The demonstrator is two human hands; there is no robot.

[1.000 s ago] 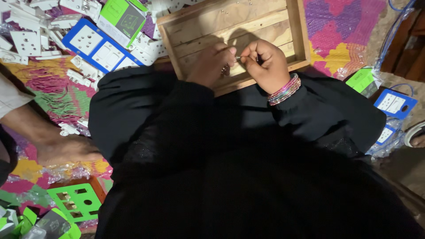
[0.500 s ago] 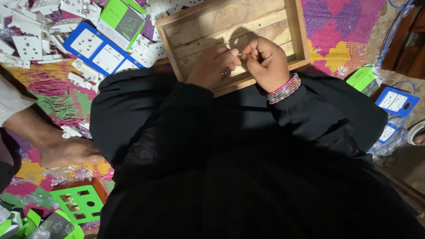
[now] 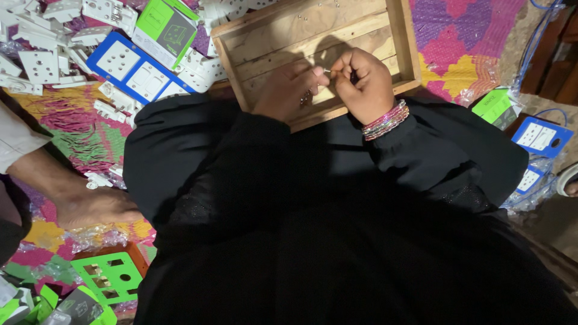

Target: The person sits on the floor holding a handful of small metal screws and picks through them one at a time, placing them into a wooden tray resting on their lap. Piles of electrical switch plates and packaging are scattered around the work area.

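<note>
Pinching a thin, pale, pin-like piece point(image 3: 328, 71) between them, your left hand point(image 3: 288, 90) and right hand point(image 3: 364, 81) meet with fingers curled tight, just above the shallow wooden slatted tray point(image 3: 313, 30) on your lap.

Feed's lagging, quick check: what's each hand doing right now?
Left hand: fingers curled, pinching a tiny part; which part cannot be told.
Right hand: closed, pinching a thin pale pin-like piece.

- Our left hand point(image 3: 288, 90) and right hand point(image 3: 363, 81) meet over the near edge of the wooden tray point(image 3: 313, 36).
- Left of the tray we've got a pile of socket plates point(image 3: 51, 42) on the mat point(image 3: 463, 42).
- More boxed sockets point(image 3: 539, 135) sit off to our right.
- Someone else's foot point(image 3: 90, 207) rests on the floor to our left.
</note>
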